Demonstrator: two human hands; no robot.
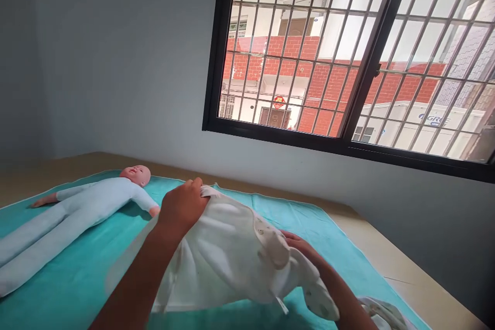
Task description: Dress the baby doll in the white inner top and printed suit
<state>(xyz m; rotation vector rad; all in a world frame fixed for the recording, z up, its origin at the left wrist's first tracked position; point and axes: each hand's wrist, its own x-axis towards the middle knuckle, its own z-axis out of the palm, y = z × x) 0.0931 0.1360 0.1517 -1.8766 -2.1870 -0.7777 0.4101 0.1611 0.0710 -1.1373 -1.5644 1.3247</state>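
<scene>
A white baby top [224,247] with small printed patches and a thin tie is held up above the turquoise cloth [77,268]. My left hand [184,205] is closed around its upper edge, bunching the fabric between the fingers. On the far right side of the top, my right hand [303,248] grips the fabric near the printed part; the thumb and some of the fingers are hidden behind it. A printed sleeve [320,299] hangs down in front of my right forearm. To the left, a baby doll [104,196] in a white suit lies on its back with arms spread.
The cloth covers a wooden table [371,237] set against a grey wall [127,62]. Some bunched patterned fabric [386,312] lies at the lower right, beside my right forearm. A barred window [290,62] with a dark frame is above the table.
</scene>
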